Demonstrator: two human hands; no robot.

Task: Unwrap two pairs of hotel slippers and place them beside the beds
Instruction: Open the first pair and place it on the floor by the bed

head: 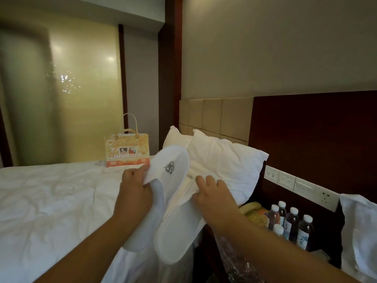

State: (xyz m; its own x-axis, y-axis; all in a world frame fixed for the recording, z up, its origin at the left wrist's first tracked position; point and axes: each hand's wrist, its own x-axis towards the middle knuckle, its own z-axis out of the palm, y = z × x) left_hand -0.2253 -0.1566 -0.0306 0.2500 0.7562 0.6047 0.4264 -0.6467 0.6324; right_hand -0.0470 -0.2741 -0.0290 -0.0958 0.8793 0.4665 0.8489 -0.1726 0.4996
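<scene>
**One pair is out, none put down yet**

The first pair of slippers is out of its wrap. Both slippers are up in the air over the edge of the bed (51, 201), in the middle of the view.

The left hand (135, 193) pinches the top flap of the slipper with the grey mark (169, 166) between thumb and fingers. At 3 o'clock from it, the right hand (212, 193) has its fingers curled on the other slipper (177, 231), which hangs with its sole showing.

The clear plastic wrap (234, 262) dangles at 5 o'clock, under the right arm. I cannot tell what holds it.

Still to do, I think: put this pair down by a bed, then open the second pair, which is not in view.

A paper bag (126, 152) stands on the bed at 11 o'clock. Water bottles (293, 221) stand at 4 o'clock.
</scene>
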